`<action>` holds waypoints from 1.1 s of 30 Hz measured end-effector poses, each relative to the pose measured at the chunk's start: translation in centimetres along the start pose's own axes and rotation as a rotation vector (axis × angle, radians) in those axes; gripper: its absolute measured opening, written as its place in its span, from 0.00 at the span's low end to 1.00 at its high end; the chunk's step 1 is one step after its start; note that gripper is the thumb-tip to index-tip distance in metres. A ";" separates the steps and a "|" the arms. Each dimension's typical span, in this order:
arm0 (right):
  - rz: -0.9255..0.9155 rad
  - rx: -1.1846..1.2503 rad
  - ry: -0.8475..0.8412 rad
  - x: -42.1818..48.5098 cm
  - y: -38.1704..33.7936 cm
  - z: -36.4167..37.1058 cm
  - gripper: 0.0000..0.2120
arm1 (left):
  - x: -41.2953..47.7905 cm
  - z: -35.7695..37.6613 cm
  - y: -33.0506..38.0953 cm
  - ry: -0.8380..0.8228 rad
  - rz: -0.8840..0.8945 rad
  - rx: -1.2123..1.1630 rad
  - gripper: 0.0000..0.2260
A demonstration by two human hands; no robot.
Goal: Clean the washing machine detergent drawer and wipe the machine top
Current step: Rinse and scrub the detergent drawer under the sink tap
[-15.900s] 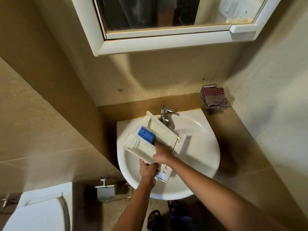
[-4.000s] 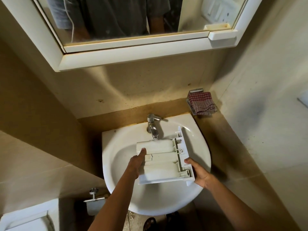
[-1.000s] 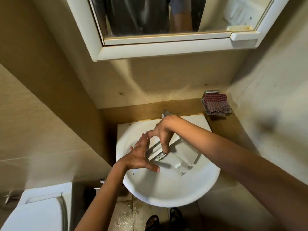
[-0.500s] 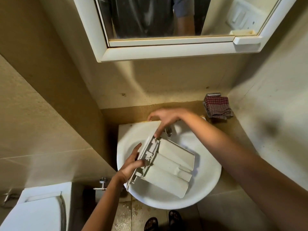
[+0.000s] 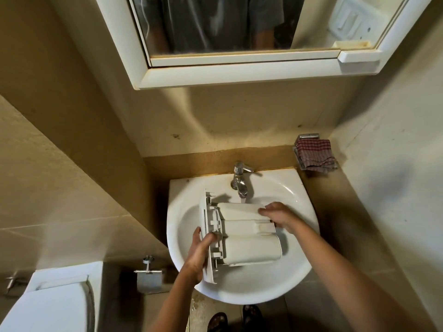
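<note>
- White plastic drawer (image 5: 249, 238) is being held low over the bowl of the sink (image 5: 239, 289), lying underside up, its front panel pointing toward the left rim and its rear end toward the right.
- Left hand (image 5: 200, 251) is clamping the front panel near its closer corner, with the thumb lying on the panel's outer face and the fingers curling over its inner face.
- Right hand (image 5: 278, 215) is clasping the drawer's rear end, with the fingers bending over the far corner of the upturned base.
- Metal tap (image 5: 239, 180) is standing at the back of the sink, its spout hanging just above the drawer's far edge; whether water is running cannot be told.
- Red checked cloth (image 5: 315, 155) is lying crumpled in a metal rack (image 5: 308, 136) on the wall to the right of the sink, well apart from both hands.
- Mirror cabinet (image 5: 239, 73) is hanging above the sink and reflecting the person's torso.
- Toilet (image 5: 48, 305) is showing at the lower left, with a paper holder (image 5: 148, 277) sitting between it and the sink.
- Sandalled feet (image 5: 217, 321) are standing on the floor under the sink's near rim.
</note>
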State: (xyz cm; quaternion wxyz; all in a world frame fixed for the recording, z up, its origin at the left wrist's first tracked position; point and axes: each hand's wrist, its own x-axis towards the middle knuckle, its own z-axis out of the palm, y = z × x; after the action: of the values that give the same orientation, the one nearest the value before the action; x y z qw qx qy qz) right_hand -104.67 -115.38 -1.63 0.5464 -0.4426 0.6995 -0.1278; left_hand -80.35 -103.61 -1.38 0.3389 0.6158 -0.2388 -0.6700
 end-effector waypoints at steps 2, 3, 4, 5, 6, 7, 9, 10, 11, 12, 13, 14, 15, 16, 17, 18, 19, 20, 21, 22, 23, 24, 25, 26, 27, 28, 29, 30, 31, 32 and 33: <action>0.016 0.133 0.017 0.6 1.2 0.8 0.10 | 0.6 0.7 0.1 0.017 -0.029 -0.018 0.45; 0.011 0.166 0.036 0.7 1.3 1.0 0.15 | 0.7 1.0 0.2 0.023 -0.038 -0.027 0.45; -0.005 0.172 0.064 0.9 1.3 1.2 0.18 | 0.9 1.2 0.3 0.026 -0.041 -0.035 0.46; -0.019 0.153 0.093 1.2 1.2 1.2 0.20 | 1.2 1.2 0.3 0.034 -0.050 -0.039 0.47; -0.026 0.138 0.113 1.6 1.3 1.2 0.22 | 1.3 1.4 0.4 0.037 -0.058 -0.044 0.48; -0.026 0.130 0.128 1.6 1.1 1.2 0.23 | 1.6 1.4 0.3 0.037 -0.068 -0.052 0.48; -0.020 0.136 0.153 2.1 1.1 1.1 0.23 | 1.8 1.5 0.2 0.050 -0.073 -0.063 0.47; -0.019 0.147 0.161 2.3 1.0 1.0 0.22 | 1.9 1.7 0.2 0.056 -0.084 -0.070 0.46; -0.017 0.153 0.167 2.6 0.9 0.9 0.22 | 2.1 1.7 0.1 0.059 -0.092 -0.077 0.44; -0.026 0.153 0.170 2.9 0.9 0.7 0.22 | 2.2 1.8 0.1 0.062 -0.098 -0.085 0.41; -0.035 0.145 0.170 3.1 0.7 0.6 0.21 | 2.3 1.9 0.1 0.060 -0.106 -0.099 0.39; -0.044 0.140 0.171 3.3 0.7 0.4 0.21 | 2.4 1.9 0.0 0.057 -0.121 -0.109 0.37; -0.046 0.141 0.175 3.4 0.6 0.3 0.20 | 2.5 1.9 0.0 0.050 -0.145 -0.126 0.35; -0.060 0.155 0.179 3.5 0.5 0.3 0.19 | 2.6 1.9 -0.1 0.041 -0.157 -0.145 0.34; -0.068 0.181 0.185 3.5 0.4 0.2 0.19 | 2.8 1.8 -0.2 0.028 -0.159 -0.168 0.33; -0.082 0.215 0.189 3.5 0.4 0.2 0.19 | 2.9 1.8 -0.3 0.013 -0.151 -0.179 0.32; -0.086 0.252 0.195 3.5 0.4 0.2 0.20 | 3.0 1.8 -0.3 0.003 -0.146 -0.184 0.31; -0.094 0.291 0.202 3.5 0.5 0.3 0.19 | 3.2 1.7 -0.4 -0.008 -0.142 -0.183 0.29; -0.095 0.325 0.210 3.3 0.5 0.3 0.19 | 3.3 1.6 -0.5 -0.017 -0.140 -0.180 0.28; -0.101 0.357 0.214 3.3 0.6 0.3 0.20 | 3.7 1.5 -0.8 -0.023 -0.139 -0.178 0.29; -0.104 0.380 0.217 3.2 0.6 0.3 0.20 | 3.8 1.4 -0.9 -0.032 -0.141 -0.168 0.30; -0.110 0.398 0.219 3.3 0.7 0.3 0.21 | 4.0 1.5 -1.2 -0.037 -0.142 -0.164 0.32; -0.115 0.410 0.215 3.2 0.7 0.3 0.22 | 4.1 1.6 -1.4 -0.036 -0.135 -0.165 0.33; -0.127 0.417 0.210 3.3 0.7 0.2 0.22 | 4.1 1.8 -1.5 -0.033 -0.123 -0.168 0.34; -0.136 0.420 0.202 3.2 0.7 0.1 0.22 | 4.1 2.0 -1.6 -0.034 -0.113 -0.176 0.35; -0.149 0.420 0.194 3.3 0.7 0.1 0.22 | 4.1 2.2 -1.7 -0.041 -0.110 -0.189 0.35; -0.160 0.425 0.189 3.3 0.6 0.0 0.21 | 4.0 2.5 -1.7 -0.049 -0.110 -0.201 0.36; -0.172 0.426 0.184 3.3 0.5 -0.1 0.21 | 4.1 2.6 -1.8 -0.054 -0.110 -0.213 0.37; -0.181 0.426 0.181 3.4 0.3 -0.2 0.21 | 4.0 2.8 -1.8 -0.057 -0.111 -0.222 0.37; -0.193 0.421 0.177 3.6 0.1 -0.3 0.21 | 4.0 3.0 -1.8 -0.057 -0.113 -0.230 0.37; -0.203 0.410 0.171 3.7 -0.1 -0.4 0.21 | 4.0 3.2 -1.8 -0.055 -0.119 -0.237 0.37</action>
State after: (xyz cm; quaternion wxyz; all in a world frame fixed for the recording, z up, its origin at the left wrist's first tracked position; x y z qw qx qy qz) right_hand -105.04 -118.40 -3.83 0.5482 -0.3779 0.6545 -0.3583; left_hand -83.80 -105.71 -4.94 0.3624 0.5658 -0.1304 -0.7291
